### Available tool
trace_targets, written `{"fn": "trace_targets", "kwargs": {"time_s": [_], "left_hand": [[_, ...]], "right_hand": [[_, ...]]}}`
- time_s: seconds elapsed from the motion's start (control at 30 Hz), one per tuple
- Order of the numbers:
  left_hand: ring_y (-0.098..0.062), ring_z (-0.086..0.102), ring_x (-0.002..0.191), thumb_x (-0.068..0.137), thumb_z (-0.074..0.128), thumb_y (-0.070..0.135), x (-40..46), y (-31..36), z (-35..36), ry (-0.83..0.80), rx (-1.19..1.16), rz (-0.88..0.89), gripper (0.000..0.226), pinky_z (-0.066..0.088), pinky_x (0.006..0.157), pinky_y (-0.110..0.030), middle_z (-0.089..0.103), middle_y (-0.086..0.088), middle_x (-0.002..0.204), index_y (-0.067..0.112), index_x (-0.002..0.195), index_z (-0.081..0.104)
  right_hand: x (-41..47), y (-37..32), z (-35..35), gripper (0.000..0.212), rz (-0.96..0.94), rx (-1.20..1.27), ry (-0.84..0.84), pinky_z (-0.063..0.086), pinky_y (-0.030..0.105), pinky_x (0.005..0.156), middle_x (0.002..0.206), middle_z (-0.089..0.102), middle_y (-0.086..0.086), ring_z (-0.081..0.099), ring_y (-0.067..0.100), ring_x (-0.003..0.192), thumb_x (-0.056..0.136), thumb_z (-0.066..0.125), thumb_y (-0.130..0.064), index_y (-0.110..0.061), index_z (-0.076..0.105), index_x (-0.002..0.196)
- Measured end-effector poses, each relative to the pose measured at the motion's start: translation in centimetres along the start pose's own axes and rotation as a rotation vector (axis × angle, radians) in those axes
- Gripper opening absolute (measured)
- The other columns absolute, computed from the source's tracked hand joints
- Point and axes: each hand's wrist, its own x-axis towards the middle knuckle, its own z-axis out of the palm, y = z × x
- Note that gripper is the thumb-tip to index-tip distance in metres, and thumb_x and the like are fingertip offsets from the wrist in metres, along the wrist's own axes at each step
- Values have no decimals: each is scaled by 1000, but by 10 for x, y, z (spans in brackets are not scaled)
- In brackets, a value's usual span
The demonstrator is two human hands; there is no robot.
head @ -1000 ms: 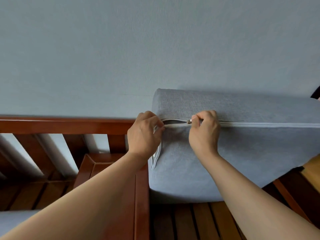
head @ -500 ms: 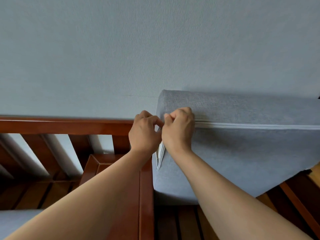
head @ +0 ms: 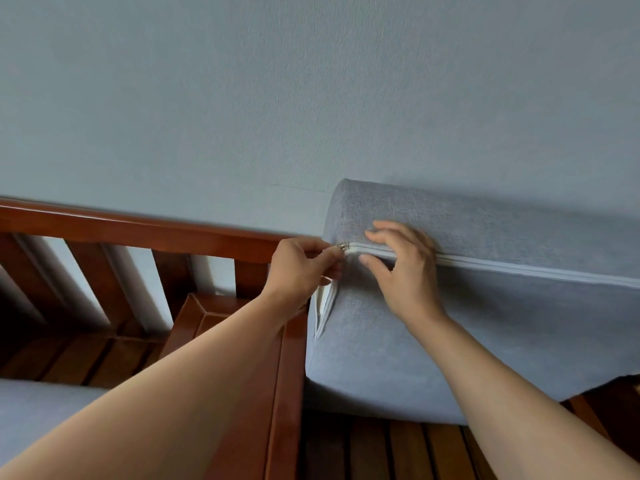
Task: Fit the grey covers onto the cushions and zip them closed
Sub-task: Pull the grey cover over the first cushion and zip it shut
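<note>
The grey cover (head: 467, 327) sat on its cushion, propped up on the wooden sofa frame (head: 287, 382), filling the view from 2 to 5 o'clock. Left hand (head: 298, 271) was at centre, fingertips pinching the zipper pull (head: 343, 247) right at the corner. Right hand (head: 405, 268) lay just at its 3 o'clock, fingers loosely spread and blurred, pressing the fabric beside the white zipper line (head: 519, 268). Below the corner, at 6 o'clock, the seam (head: 323, 313) gaped open. To round that bend cleanly, I judged the right hand should push both edges together ahead of the pull, while the left drew it downward slowly, keeping fabric clear of the teeth
</note>
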Motion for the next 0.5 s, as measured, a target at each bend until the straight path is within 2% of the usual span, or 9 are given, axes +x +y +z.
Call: {"fn": "trace_targets", "kwargs": {"time_s": [0.17, 0.33, 0.43, 0.5], "left_hand": [[-10, 60, 61, 92, 58, 16, -1, 0, 3, 13, -84, -62, 24, 47, 58, -22, 62, -3, 66, 10, 69, 62], [-8, 53, 68, 92, 56, 17, 0, -10, 9, 4, -269, -226, 29, 44, 70, -24, 58, 1, 71, 16, 64, 51], [-6, 52, 68, 93, 55, 17, -2, -21, 7, 17, -270, -236, 29, 43, 73, -26, 59, 8, 63, 16, 65, 51], [-7, 52, 70, 93, 55, 18, -2, -27, 6, 17, -255, -227, 30, 41, 73, -26, 59, 8, 64, 16, 63, 53]], "right_hand": [[-2, -1, 7, 34, -108, -108, 48, 42, 46, 89, 105, 65, 4, 60, 26, 95, 70, 67, -22, -16, 71, 103], [2, -3, 12, 22, -153, -67, 87, 43, 42, 81, 93, 63, 5, 59, 28, 86, 68, 69, -11, -10, 71, 90], [2, -3, 14, 16, -169, -58, 100, 42, 41, 81, 89, 63, 5, 59, 29, 84, 70, 68, -11, -10, 71, 86], [3, -2, 15, 15, -174, -36, 112, 40, 40, 82, 90, 63, 5, 59, 28, 84, 71, 67, -12, -10, 71, 85]]}}
